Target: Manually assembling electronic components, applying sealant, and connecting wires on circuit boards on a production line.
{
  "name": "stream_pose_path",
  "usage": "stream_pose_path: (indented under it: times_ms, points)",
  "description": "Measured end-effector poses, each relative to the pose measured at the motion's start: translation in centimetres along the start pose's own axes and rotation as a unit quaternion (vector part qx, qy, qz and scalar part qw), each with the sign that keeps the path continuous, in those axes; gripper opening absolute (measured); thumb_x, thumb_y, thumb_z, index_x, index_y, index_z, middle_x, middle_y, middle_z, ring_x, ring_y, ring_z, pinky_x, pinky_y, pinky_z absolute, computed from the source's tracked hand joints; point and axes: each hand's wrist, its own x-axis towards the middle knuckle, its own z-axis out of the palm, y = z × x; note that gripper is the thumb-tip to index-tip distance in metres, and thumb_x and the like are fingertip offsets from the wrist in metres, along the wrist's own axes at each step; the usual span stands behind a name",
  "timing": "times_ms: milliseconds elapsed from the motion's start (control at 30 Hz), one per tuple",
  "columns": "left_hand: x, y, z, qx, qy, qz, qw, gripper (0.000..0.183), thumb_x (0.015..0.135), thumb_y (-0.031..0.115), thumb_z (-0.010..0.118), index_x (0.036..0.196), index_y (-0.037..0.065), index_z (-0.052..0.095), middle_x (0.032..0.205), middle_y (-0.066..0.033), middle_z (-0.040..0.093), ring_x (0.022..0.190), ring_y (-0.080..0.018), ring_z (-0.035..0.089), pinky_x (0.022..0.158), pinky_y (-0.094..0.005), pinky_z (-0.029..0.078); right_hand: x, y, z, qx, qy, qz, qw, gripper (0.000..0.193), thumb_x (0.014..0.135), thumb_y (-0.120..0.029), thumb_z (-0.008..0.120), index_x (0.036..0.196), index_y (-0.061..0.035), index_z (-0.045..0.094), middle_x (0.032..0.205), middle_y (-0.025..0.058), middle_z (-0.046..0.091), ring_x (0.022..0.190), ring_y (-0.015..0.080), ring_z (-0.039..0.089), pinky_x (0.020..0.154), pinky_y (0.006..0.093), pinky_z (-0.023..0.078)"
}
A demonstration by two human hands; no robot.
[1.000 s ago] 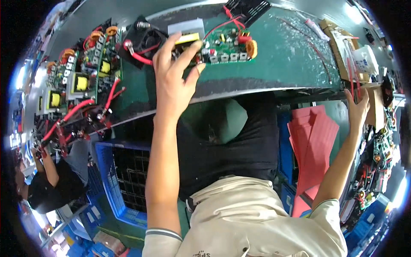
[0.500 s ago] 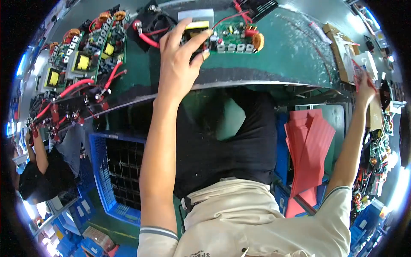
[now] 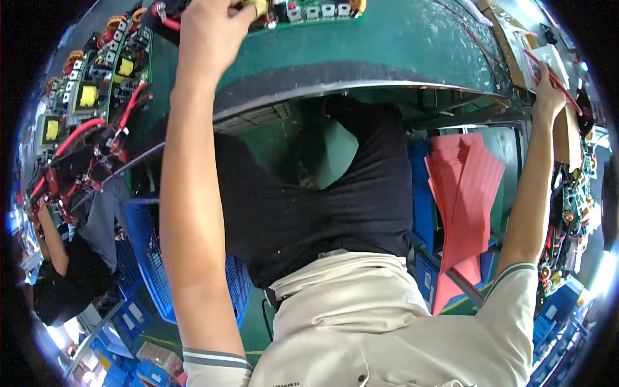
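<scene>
Two hands are at work, both stretched far up the head view. The left hand [image 3: 213, 29], at about 11 o'clock, curls down over the near end of a green circuit board [image 3: 316, 9] lying at the top rim on the green bench [image 3: 400, 45]; its fingers pinch a small yellow part [image 3: 258, 6] on that board (whether they truly grip it or only press it I cannot tell, since the frame cuts them off). A second ago the same hand and board sat lower in the picture, so the view has tipped downward while the hand stays planted on the board: the work on this board looks unfinished. The right hand [image 3: 548, 93], at 2 o'clock, is closed around a thin red rod [image 3: 554, 68] beside a cardboard box [image 3: 516, 39], much as before. At 9 o'clock a row of finished boards [image 3: 84, 103] with red wires lies along the bench. Red sheets [image 3: 464, 193] hang below the bench at 3 o'clock.
</scene>
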Motion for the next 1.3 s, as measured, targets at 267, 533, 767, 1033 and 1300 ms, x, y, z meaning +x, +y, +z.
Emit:
stream_pose_path:
  times_ms: [267, 533, 767, 1033, 1300]
  points:
    - [-3.3, -4.4, 2.3, 0.048, 0.024, 0.058, 0.997, 0.04, 0.088, 0.017, 0.073, 0.126, 0.008, 0.065, 0.135, -0.0164, 0.051, 0.114, -0.0321, 0.057, 0.099, -0.0405, 0.045, -2.5, 1.4, -2.8, 0.01, -0.013, -0.006, 1.0, 0.024, 0.094, -0.024, 0.068, 0.092, -0.001, 0.074, 0.086, 0.0021, 0.068, 0.073, 0.0066, 0.058, 0.067, 0.0219, 0.046]
    - [-4.4, -2.2, 0.6, 0.028, -0.03, 0.008, 0.999, 0.052, 0.086, 0.006, 0.072, 0.136, 0.006, 0.055, 0.146, -0.0177, 0.039, 0.113, -0.0304, 0.056, 0.099, -0.0397, 0.045, -6.8, -3.2, -0.8, 0.074, 0.02, 0.121, 0.99, 0.029, 0.092, -0.017, 0.07, 0.111, 0.0042, 0.067, 0.095, 0.0073, 0.069, 0.085, 0.011, 0.064, 0.078, 0.0235, 0.051]
    - [-4.4, -3.8, 0.9, 0.056, -0.052, 0.01, 0.997, 0.045, 0.088, 0.006, 0.071, 0.131, 0.007, 0.058, 0.148, -0.0149, 0.04, 0.128, -0.0295, 0.048, 0.099, -0.0398, 0.043, -4.7, -2.7, 0.1, 0.043, 0.033, 0.092, 0.994, 0.029, 0.093, -0.018, 0.069, 0.113, 0.0041, 0.065, 0.096, 0.0089, 0.07, 0.089, 0.0136, 0.067, 0.082, 0.025, 0.052]
    - [-3.8, -3.2, 0.9, 0.066, -0.051, -0.013, 0.996, 0.035, 0.088, 0.004, 0.071, 0.122, 0.003, 0.064, 0.144, -0.0168, 0.042, 0.107, -0.0282, 0.058, 0.092, -0.0395, 0.047, -3.8, -2.9, 0.3, 0.041, 0.018, 0.126, 0.991, 0.031, 0.093, -0.02, 0.068, 0.112, 0.0048, 0.066, 0.097, 0.0095, 0.07, 0.09, 0.0141, 0.068, 0.082, 0.0247, 0.052]
    - [-4.2, -3.6, 0.9, 0.056, -0.056, -0.034, 0.996, 0.032, 0.09, 0.007, 0.068, 0.121, 0.004, 0.065, 0.143, -0.012, 0.044, 0.101, -0.0237, 0.056, 0.088, -0.0375, 0.047, -2.8, -4.0, -0.6, -0.033, -0.045, 0.026, 0.998, 0.021, 0.089, -0.005, 0.065, 0.109, 0.0008, 0.069, 0.097, 0.0061, 0.07, 0.086, 0.0097, 0.063, 0.078, 0.0236, 0.05]
